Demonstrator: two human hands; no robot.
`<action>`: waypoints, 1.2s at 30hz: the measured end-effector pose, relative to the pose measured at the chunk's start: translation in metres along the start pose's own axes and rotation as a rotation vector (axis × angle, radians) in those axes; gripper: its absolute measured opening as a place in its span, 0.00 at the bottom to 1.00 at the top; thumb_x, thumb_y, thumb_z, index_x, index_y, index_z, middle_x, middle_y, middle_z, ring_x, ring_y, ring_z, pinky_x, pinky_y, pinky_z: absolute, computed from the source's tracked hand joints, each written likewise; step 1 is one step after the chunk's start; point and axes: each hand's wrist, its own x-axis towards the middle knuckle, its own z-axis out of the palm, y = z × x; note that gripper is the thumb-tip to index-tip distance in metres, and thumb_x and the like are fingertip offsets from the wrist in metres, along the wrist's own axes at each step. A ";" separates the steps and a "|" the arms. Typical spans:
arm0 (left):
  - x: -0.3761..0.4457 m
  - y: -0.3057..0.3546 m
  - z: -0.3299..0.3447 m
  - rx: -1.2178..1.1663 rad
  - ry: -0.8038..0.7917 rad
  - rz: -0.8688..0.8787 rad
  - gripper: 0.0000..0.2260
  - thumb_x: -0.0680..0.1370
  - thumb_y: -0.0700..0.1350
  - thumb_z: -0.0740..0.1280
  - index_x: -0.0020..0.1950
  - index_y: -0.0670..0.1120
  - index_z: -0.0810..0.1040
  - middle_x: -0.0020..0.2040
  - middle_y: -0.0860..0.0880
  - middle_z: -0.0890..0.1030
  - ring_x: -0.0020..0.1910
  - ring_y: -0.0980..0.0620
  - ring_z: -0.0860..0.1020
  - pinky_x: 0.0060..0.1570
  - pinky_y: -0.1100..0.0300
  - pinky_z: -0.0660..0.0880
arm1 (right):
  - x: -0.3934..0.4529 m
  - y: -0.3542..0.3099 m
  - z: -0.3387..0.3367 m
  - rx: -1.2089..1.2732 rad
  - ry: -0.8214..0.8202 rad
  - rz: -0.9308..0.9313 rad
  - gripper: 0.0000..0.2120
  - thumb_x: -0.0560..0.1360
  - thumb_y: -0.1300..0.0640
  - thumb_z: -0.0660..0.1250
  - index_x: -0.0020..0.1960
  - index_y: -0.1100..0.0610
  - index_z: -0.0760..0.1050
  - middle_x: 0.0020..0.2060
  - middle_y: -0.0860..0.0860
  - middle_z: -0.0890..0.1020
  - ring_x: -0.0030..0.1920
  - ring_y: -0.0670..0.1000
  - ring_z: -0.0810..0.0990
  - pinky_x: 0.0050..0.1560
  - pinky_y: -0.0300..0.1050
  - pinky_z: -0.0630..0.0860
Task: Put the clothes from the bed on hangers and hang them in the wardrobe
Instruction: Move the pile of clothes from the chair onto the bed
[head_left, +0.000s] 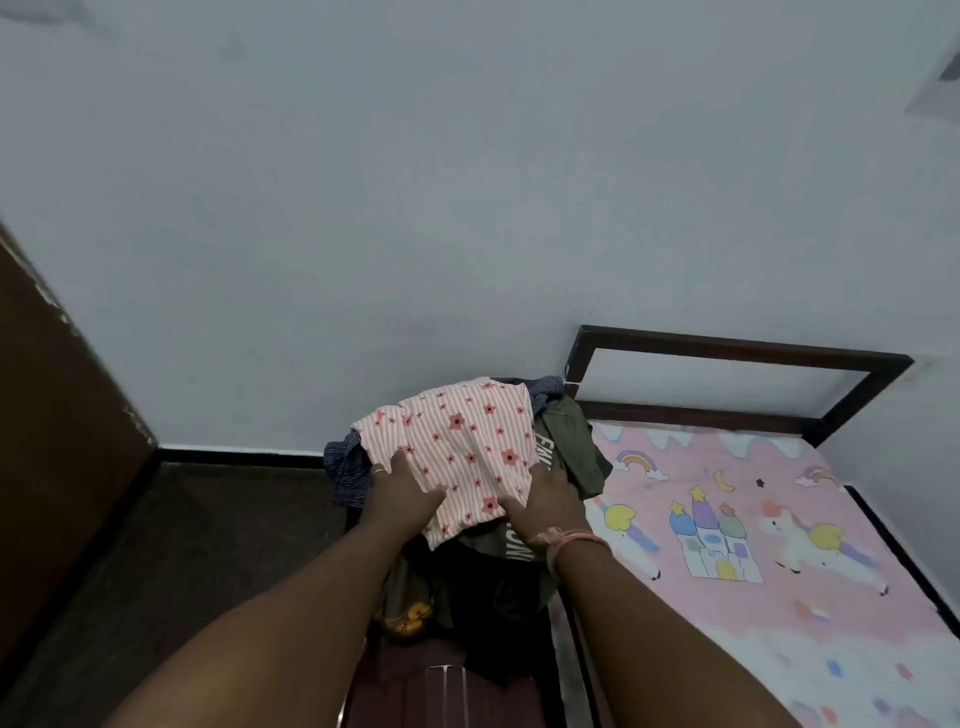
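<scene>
I see a pile of clothes (467, 467) on a dark stand beside the bed (779, 545), against a pale wall (415, 208). My left hand (402, 499) and right hand (550, 501) lie flat, fingers straight, on the striped flowered top (457, 441). Dark floor (208, 519) lies open to the left.

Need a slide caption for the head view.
Both hands rest on a floral top atop a clothes pile beside the bed.

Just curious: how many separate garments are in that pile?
3 visible: striped floral garment on top; olive printed garment beneath, right; blue striped one underneath, left. More may be hidden.
</scene>
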 end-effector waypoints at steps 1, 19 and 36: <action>0.007 0.004 0.002 -0.024 0.010 -0.024 0.46 0.75 0.58 0.74 0.83 0.45 0.50 0.80 0.35 0.52 0.73 0.34 0.67 0.69 0.48 0.70 | 0.012 0.003 0.000 0.046 0.002 0.006 0.38 0.74 0.34 0.65 0.74 0.57 0.60 0.70 0.60 0.67 0.68 0.64 0.69 0.65 0.57 0.71; 0.114 0.046 0.044 -0.571 0.333 -0.433 0.71 0.59 0.66 0.82 0.81 0.55 0.30 0.82 0.45 0.34 0.82 0.40 0.46 0.78 0.38 0.55 | 0.158 0.044 -0.006 0.605 -0.066 0.370 0.76 0.37 0.16 0.69 0.75 0.55 0.51 0.74 0.62 0.58 0.74 0.65 0.61 0.71 0.64 0.65; 0.100 0.043 0.052 -0.876 0.216 -0.234 0.20 0.71 0.35 0.77 0.62 0.44 0.80 0.55 0.48 0.85 0.51 0.49 0.83 0.48 0.56 0.77 | 0.118 -0.009 0.023 0.659 0.230 0.317 0.51 0.70 0.49 0.73 0.81 0.60 0.46 0.73 0.61 0.62 0.67 0.66 0.70 0.66 0.56 0.68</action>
